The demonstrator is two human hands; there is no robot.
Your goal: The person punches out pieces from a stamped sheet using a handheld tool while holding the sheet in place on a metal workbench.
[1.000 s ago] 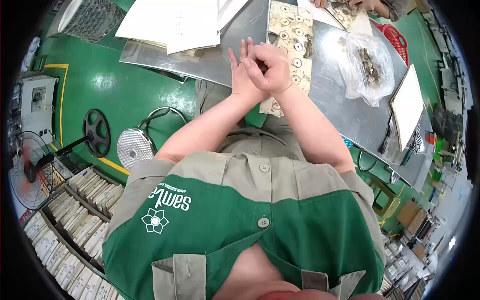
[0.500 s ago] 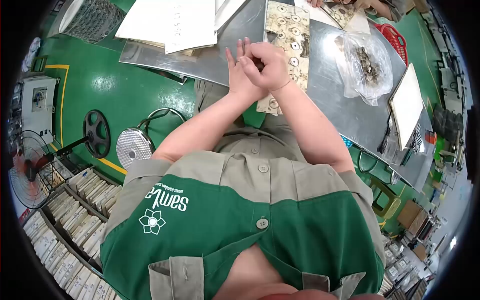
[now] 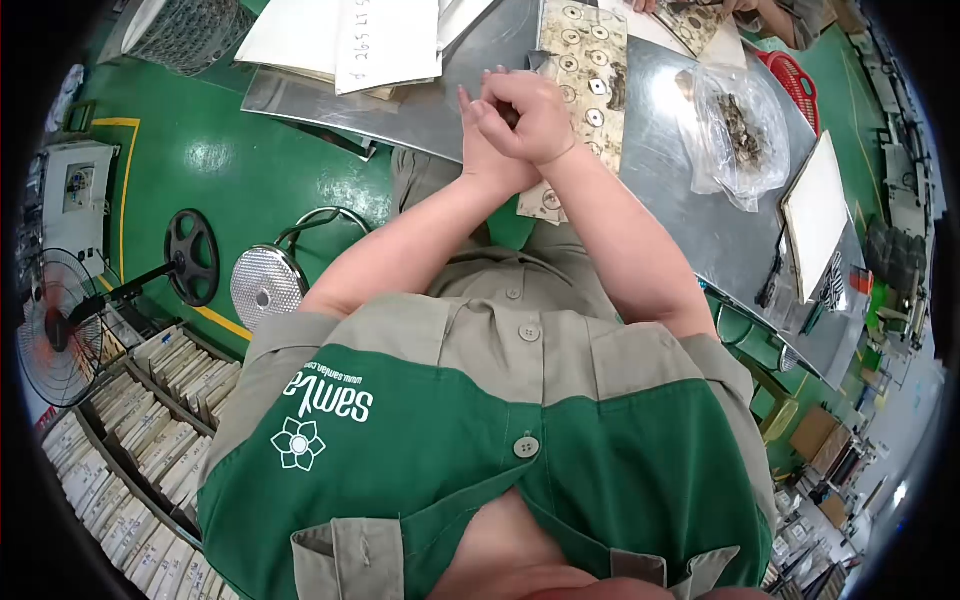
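My left hand is held over the table's near edge, palm towards my right hand, its visible fingers stretched out. My right hand is curled closed and pressed against the left palm. A dark gap shows inside its curled fingers; whether anything is in there is hidden. Just beyond and to the right of both hands lies a long stained panel with rows of round marks, overhanging the table edge towards me. White sheets with handwriting are stacked on the table to the left.
On the metal table lie a clear plastic bag of dark scraps, a red basket and a white board. Another person's hand is at the far side. A stool, fan and file racks stand left.
The hands stay together, and the left fingers are now more covered by my right fist. The view has shifted slightly, so the table and panel sit a little higher and further right.
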